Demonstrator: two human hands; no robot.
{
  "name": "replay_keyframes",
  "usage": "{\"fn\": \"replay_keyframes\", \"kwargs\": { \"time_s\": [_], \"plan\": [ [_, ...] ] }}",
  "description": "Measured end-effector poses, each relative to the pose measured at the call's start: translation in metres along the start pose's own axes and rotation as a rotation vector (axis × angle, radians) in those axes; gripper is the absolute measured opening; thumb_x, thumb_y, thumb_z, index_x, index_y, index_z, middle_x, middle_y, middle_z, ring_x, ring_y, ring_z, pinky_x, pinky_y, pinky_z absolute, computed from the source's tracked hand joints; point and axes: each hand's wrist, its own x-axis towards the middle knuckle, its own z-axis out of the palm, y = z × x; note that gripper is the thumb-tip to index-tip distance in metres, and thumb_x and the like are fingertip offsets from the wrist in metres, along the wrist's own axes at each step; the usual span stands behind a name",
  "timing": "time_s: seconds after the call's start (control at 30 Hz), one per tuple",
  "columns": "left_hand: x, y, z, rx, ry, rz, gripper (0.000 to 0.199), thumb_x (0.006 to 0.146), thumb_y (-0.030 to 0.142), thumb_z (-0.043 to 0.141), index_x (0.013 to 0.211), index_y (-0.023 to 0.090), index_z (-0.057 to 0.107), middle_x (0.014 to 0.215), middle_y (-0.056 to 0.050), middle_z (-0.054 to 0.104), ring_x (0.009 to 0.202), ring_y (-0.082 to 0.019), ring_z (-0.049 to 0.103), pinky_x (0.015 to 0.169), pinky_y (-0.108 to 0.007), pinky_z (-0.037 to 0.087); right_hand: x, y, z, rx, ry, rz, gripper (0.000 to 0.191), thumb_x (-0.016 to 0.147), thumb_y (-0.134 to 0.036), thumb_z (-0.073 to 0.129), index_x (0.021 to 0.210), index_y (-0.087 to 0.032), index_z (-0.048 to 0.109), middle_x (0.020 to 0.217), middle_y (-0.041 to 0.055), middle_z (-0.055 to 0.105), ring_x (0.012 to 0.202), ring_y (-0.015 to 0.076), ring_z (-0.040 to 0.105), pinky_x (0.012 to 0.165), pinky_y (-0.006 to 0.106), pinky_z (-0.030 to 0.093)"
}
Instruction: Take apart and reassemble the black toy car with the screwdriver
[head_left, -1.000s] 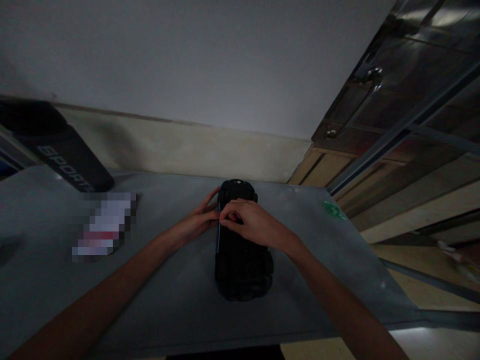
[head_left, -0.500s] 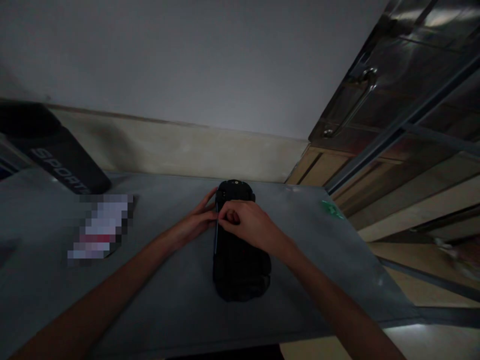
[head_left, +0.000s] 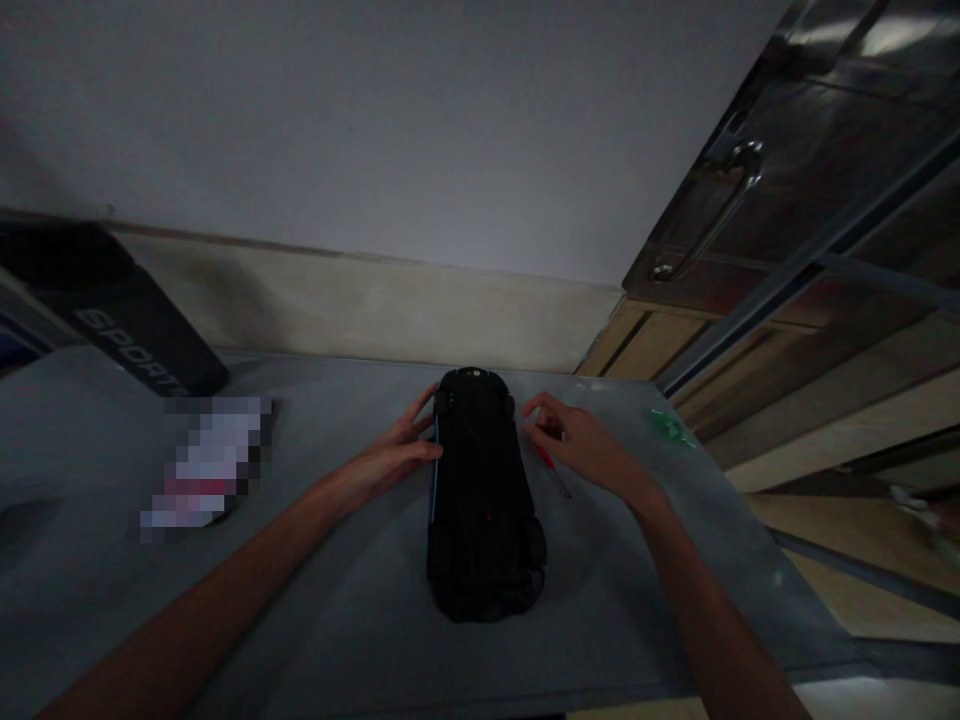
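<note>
A black toy car (head_left: 484, 470) lies wheels-up on the grey table, its underside facing me. My left hand (head_left: 401, 445) is at its left side, thumb on the edge and fingers along the flank, gripping it. Just right of the car, my right hand (head_left: 574, 435) is curled over a red-handled screwdriver (head_left: 548, 459), fingers closed about the handle. The thin metal shaft points down and to the right, at the table. Part of the handle is hidden by my fingers.
A dark bottle (head_left: 142, 310) marked SPORT stands at the back left. Before it lies a pixelated, pale flat item (head_left: 214, 450). Green plastic scraps (head_left: 673, 428) are near the table's right edge. A wall (head_left: 375, 305) closes off the back; a metal door handle (head_left: 712, 215) is at right.
My right hand has moved right, from a pinch over the car's underside to the screwdriver on the table. My left hand stays at the car's left side.
</note>
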Motion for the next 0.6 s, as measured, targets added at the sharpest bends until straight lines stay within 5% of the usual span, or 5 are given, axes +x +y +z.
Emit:
{"fn": "replay_keyframes", "kwargs": {
  "time_s": [0.17, 0.37, 0.5, 0.6],
  "plan": [
    [-0.003, 0.004, 0.002, 0.015, 0.008, 0.005, 0.119, 0.083, 0.024, 0.097, 0.182, 0.05, 0.036, 0.188, -0.007, 0.046, 0.168, -0.039, 0.05, 0.127, -0.047, 0.052, -0.011, 0.012, 0.006, -0.196, -0.067, 0.048, 0.018, 0.107, -0.024, 0.067, 0.125, -0.025, 0.068, 0.082, -0.0034, 0.071, 0.075, 0.0191, 0.069, 0.075, 0.032, 0.047],
    [-0.001, 0.001, 0.002, 0.027, 0.029, 0.029, 0.12, 0.082, 0.018, 0.095, 0.183, 0.048, 0.037, 0.183, -0.007, 0.053, 0.169, -0.044, 0.046, 0.127, -0.053, 0.051, -0.011, 0.007, 0.015, -0.355, 0.002, 0.076, 0.012, 0.106, -0.018, 0.068, 0.117, -0.023, 0.07, 0.091, 0.0031, 0.076, 0.081, 0.0216, 0.071, 0.073, 0.032, 0.045],
    [-0.001, -0.001, 0.001, 0.012, 0.046, 0.007, 0.12, 0.082, 0.02, 0.094, 0.183, 0.048, 0.037, 0.181, -0.006, 0.055, 0.165, -0.042, 0.052, 0.125, -0.05, 0.053, -0.008, 0.015, 0.022, -0.364, 0.052, 0.086, 0.024, 0.112, -0.025, 0.065, 0.136, -0.022, 0.069, 0.099, 0.0049, 0.078, 0.082, 0.0222, 0.073, 0.074, 0.032, 0.047],
    [0.0, -0.003, -0.001, 0.0, 0.051, -0.004, 0.113, 0.086, 0.023, 0.091, 0.182, 0.05, 0.038, 0.182, -0.004, 0.054, 0.158, -0.038, 0.06, 0.123, -0.045, 0.054, -0.004, 0.022, 0.027, -0.298, 0.006, 0.011, 0.02, 0.112, -0.017, 0.061, 0.129, -0.022, 0.07, 0.108, 0.0061, 0.08, 0.092, 0.0211, 0.075, 0.083, 0.033, 0.051]
  ]
}}
